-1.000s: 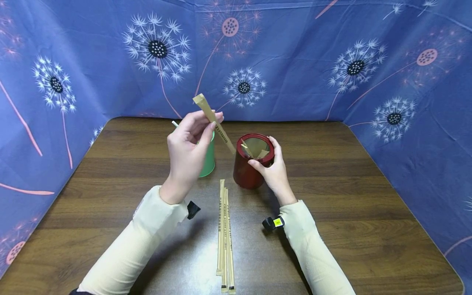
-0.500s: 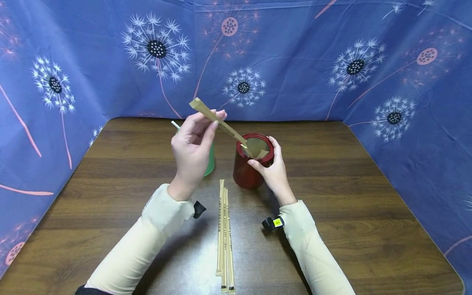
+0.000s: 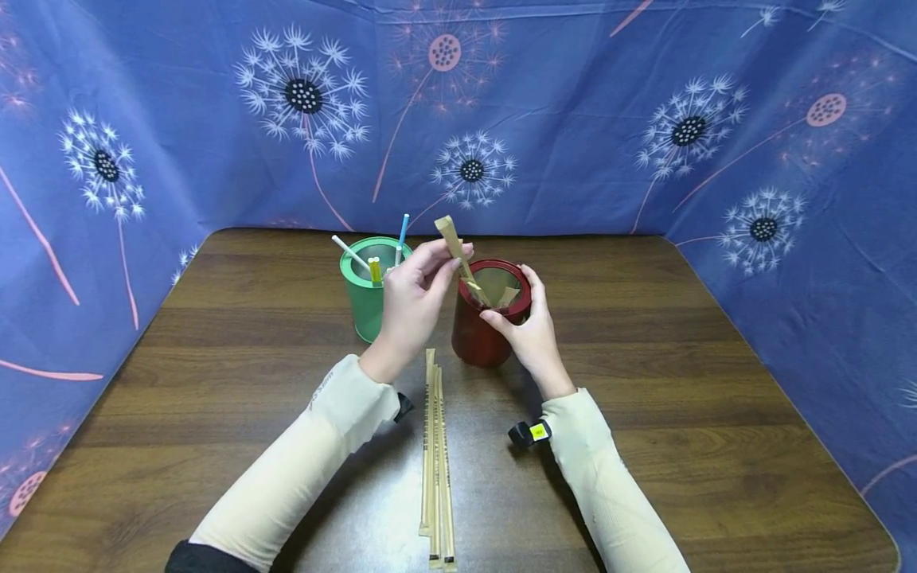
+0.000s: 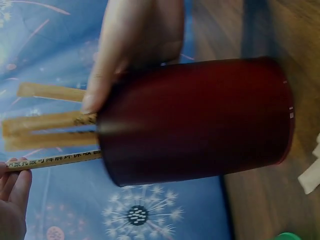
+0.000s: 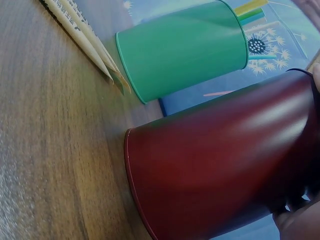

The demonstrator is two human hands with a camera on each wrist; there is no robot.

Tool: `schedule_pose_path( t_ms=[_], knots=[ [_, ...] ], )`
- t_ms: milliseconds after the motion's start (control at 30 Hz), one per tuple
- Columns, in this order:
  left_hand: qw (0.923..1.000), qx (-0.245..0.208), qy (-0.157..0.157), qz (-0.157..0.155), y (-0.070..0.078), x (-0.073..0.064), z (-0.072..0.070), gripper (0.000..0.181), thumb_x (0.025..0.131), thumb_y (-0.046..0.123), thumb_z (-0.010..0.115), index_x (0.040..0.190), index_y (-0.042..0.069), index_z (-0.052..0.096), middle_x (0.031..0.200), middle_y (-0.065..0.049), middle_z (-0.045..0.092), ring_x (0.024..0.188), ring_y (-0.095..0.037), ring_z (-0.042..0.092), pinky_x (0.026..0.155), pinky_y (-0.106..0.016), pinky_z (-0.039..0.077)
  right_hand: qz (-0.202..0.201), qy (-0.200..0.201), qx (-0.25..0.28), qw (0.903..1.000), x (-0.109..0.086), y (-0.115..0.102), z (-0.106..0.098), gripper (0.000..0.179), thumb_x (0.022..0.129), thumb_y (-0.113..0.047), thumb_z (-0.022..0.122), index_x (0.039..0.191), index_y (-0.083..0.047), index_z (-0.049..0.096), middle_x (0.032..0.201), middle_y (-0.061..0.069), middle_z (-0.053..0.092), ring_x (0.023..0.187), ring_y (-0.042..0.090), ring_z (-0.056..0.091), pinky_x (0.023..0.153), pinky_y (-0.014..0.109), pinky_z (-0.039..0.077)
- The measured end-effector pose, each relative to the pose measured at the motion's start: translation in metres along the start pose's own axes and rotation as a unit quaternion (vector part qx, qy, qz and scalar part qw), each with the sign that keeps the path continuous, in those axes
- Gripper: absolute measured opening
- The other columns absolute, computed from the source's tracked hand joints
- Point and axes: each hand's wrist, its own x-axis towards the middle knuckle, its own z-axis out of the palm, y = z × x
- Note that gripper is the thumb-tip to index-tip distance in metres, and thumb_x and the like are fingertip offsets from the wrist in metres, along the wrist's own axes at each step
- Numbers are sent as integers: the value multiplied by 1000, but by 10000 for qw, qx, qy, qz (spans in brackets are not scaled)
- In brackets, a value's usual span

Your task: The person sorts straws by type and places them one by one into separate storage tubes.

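Observation:
My left hand pinches a paper-wrapped straw between thumb and fingers. The straw tilts, its lower part inside the mouth of the red canister. My right hand grips the canister by its rim, thumb on the near side, fingers round the far right. In the left wrist view, other wrapped straws stick out of the canister near the right thumb. Below the canister, several wrapped straws lie lengthwise on the table. How deep the held straw sits is hidden by the canister wall.
Left of the red canister, behind my left hand, stands a green canister with coloured straws in it. Both canisters stand on a wooden table. A blue dandelion-print cloth hangs along the back and sides.
My left hand has moved right and slightly down, bringing the straw from beside the red canister into its mouth. The green canister shows more now. My right hand has kept its grip.

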Motion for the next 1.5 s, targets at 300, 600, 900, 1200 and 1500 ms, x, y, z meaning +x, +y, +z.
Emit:
schedule_pose_path(
  t_ms=[300, 600, 900, 1200, 1500],
  knots=[
    [9975, 530, -358, -315, -19, -9, 8, 18, 92, -2, 61, 108, -6, 66, 103, -18, 73, 98, -27, 71, 81, -32, 57, 93, -21, 15, 10000, 1, -3, 1, 94, 78, -16, 79, 152, -14, 22, 152, 9, 37, 134, 23, 40, 114, 42, 31],
    [9948, 670, -606, -461, -29, -17, 10, 18, 90, -4, 61, 107, -6, 67, 105, -18, 73, 100, -27, 70, 84, -31, 57, 97, -42, 30, 9999, 1, -3, 1, 92, 78, -15, 79, 152, -15, 24, 151, 12, 37, 135, 29, 40, 113, 42, 32],
    [9906, 824, -893, -620, -34, -22, 10, 22, 90, -1, 63, 111, -4, 67, 110, -16, 72, 103, -26, 70, 86, -29, 56, 0, 21, -28, 10000, 1, -1, 2, 88, 79, -18, 77, 150, -14, 26, 150, 10, 40, 130, 22, 43, 112, 43, 33],
    [9913, 811, -736, -732, -33, -23, 9, 23, 88, -1, 66, 111, -5, 68, 108, -19, 72, 99, -28, 71, 82, -30, 57, 18, -38, -2, 10000, 1, 0, 0, 89, 79, -21, 77, 151, -16, 25, 151, 13, 38, 133, 28, 42, 112, 44, 34],
    [9947, 246, -619, -785, -18, -25, -2, 35, 89, -3, 64, 124, -7, 61, 118, -19, 68, 106, -31, 68, 89, -25, 54, 91, -8, -21, 10000, 1, 0, 1, 88, 79, -20, 77, 150, -17, 26, 150, 11, 38, 130, 22, 43, 112, 43, 34]
  ],
)
